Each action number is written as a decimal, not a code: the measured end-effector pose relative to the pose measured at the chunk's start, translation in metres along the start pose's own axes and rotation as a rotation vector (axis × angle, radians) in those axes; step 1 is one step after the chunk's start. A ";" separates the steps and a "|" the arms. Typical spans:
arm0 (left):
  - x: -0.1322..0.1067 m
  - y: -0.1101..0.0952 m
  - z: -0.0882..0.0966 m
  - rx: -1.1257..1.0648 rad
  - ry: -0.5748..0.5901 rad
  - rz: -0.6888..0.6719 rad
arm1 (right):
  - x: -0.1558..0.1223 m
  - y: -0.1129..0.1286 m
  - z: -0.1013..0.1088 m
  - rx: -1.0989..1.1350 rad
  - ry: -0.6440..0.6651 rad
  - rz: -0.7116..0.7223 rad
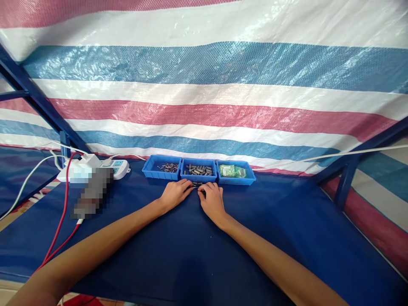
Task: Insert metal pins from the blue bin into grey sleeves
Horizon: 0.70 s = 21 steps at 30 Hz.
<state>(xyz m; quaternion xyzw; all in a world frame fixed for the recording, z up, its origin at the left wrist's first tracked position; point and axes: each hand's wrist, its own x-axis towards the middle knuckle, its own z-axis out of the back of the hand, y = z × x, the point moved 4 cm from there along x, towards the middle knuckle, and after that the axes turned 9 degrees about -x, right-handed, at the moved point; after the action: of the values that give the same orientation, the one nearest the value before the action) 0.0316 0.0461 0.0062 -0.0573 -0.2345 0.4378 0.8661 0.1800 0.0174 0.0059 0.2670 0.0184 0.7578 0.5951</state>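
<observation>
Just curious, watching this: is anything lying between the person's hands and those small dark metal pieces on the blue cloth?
Nothing visible. Both the left hand and right hand already meet at the small metal pieces, just in front of the middle blue tray.

A tarpaulin [204, 85] hangs behind the work surface, striped in broad bands of red, white and blue with a fine woven grid pattern showing through its glossy film. The table cover [178, 250] is plain dark navy. Three bright blue plastic bins stand in a row: the left bin [162, 167] holds silvery grey pins, the middle bin [198, 170] holds dark grey cylinders, the right bin [236, 172] holds translucent green packets. The frame bars [38, 102] are dark blue. The power strip [95, 168] is white, with white cables and one red cable [62, 221] trailing from it.
</observation>
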 end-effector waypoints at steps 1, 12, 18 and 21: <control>0.000 0.000 0.000 -0.005 -0.006 -0.003 | 0.000 0.000 0.000 -0.003 -0.001 -0.002; -0.001 -0.002 0.009 -0.151 -0.113 0.011 | 0.002 0.006 0.013 0.231 -0.089 0.085; -0.002 -0.002 0.012 -0.230 -0.183 -0.006 | 0.001 0.006 0.018 0.283 -0.115 0.094; -0.002 -0.004 0.013 -0.262 -0.165 -0.056 | 0.000 0.007 0.021 0.293 -0.169 0.092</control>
<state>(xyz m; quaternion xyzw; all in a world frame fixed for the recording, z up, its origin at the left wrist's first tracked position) 0.0273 0.0408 0.0183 -0.1271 -0.3615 0.3823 0.8408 0.1828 0.0092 0.0262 0.4140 0.0663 0.7485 0.5138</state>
